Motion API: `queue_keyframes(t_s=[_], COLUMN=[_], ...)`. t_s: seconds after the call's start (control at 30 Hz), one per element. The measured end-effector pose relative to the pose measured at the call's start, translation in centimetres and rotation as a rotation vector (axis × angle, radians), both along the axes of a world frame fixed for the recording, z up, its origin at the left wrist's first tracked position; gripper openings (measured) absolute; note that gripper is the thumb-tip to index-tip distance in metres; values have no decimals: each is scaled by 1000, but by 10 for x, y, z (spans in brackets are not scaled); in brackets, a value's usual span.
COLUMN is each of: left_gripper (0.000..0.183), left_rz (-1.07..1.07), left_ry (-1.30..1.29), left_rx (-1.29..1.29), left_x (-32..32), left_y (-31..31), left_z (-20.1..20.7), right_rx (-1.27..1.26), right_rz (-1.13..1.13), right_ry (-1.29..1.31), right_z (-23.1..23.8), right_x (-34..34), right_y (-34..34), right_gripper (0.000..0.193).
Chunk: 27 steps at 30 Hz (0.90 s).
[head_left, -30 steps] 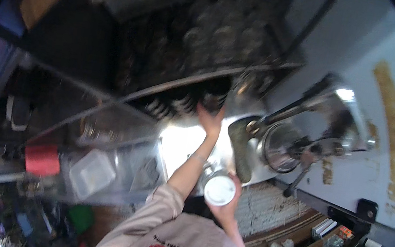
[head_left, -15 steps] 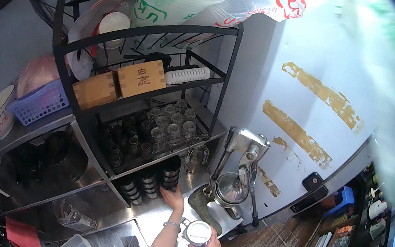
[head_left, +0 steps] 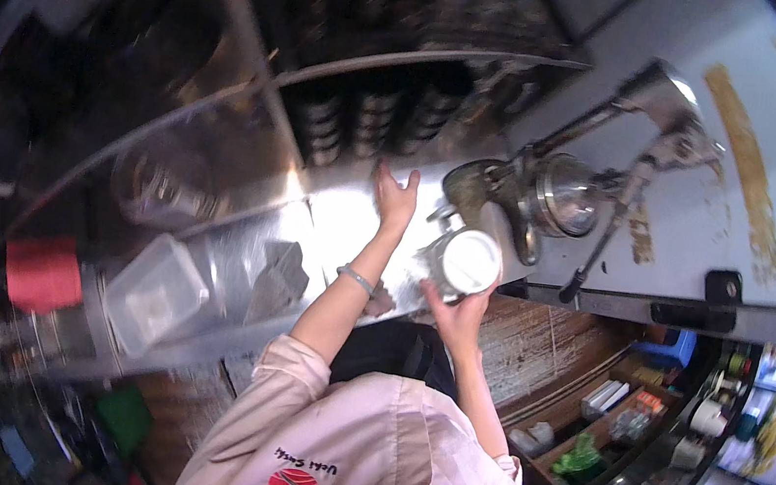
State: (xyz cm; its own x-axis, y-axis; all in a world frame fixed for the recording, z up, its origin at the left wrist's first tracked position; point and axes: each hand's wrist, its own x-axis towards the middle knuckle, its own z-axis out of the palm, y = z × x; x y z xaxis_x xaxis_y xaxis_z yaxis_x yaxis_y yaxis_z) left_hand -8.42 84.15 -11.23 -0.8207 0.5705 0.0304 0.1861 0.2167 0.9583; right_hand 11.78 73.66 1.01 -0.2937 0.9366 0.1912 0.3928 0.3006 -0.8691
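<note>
My left hand (head_left: 396,202) reaches over the shiny steel counter (head_left: 334,235), thumb and fingers apart, with nothing seen in it. Its fingertips are just in front of several stacks of dark cups with pale rims (head_left: 374,123) under the shelf; whether they touch a cup I cannot tell. My right hand (head_left: 458,320) is closed around a jug with a round white lid (head_left: 471,261). The jug's handle points toward the far left. Just beyond the jug stands a metal hand-lever citrus press (head_left: 563,196).
On the counter lie a grey cloth (head_left: 279,282) and a translucent plastic tub (head_left: 157,295). A red cloth (head_left: 44,276) hangs at the left. The shelf edge (head_left: 434,53) crosses above the cups. At the right, a wooden drawer or shelf holds a green bag (head_left: 579,458).
The view has tilted down, showing more of my arms and shirt. My left hand has drawn back slightly from the cup stacks, its fingers now spread. The jug stays in my right hand.
</note>
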Motion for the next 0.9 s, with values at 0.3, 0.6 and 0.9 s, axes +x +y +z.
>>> queue_keyframes(t_s=[0.3, 0.6, 0.9], left_gripper=[27, 24, 19], left_rz=[-152, 93, 293], left_ry=[-487, -485, -384], left_rx=[213, 63, -35], left_x=[19, -15, -12], left_y=[-301, -477, -499], left_z=[99, 101, 96], right_rx=[121, 119, -526], right_rz=[-64, -343, 31], right_ry=[16, 303, 588], right_z=[-7, 0, 75], right_x=[-54, -78, -45], right_y=[47, 1, 143], right_gripper=[112, 94, 58])
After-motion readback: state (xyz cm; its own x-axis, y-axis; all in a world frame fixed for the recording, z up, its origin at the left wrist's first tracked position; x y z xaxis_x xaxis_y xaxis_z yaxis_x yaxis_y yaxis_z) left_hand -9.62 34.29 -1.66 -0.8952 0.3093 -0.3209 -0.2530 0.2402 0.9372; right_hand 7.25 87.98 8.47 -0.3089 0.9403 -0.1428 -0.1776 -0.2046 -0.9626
